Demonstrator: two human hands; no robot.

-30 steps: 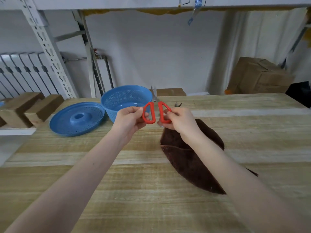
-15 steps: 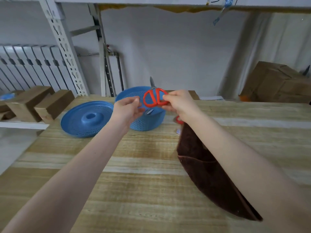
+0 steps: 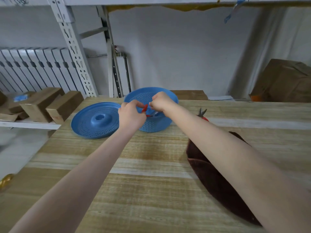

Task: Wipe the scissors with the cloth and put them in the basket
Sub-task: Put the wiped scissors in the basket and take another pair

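Your left hand (image 3: 132,116) and right hand (image 3: 162,102) both pinch the red-handled steel scissors (image 3: 144,108) over the round blue perforated plastic basket (image 3: 156,126) at twelve o'clock; the blades seem to dip inside, mostly hidden; the dark brown cloth (image 3: 218,182) lies at four o'clock on the pale wooden table (image 3: 134,182).

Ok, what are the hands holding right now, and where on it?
The left hand and right hand both pinch the scissors by their red handles, above the basket.
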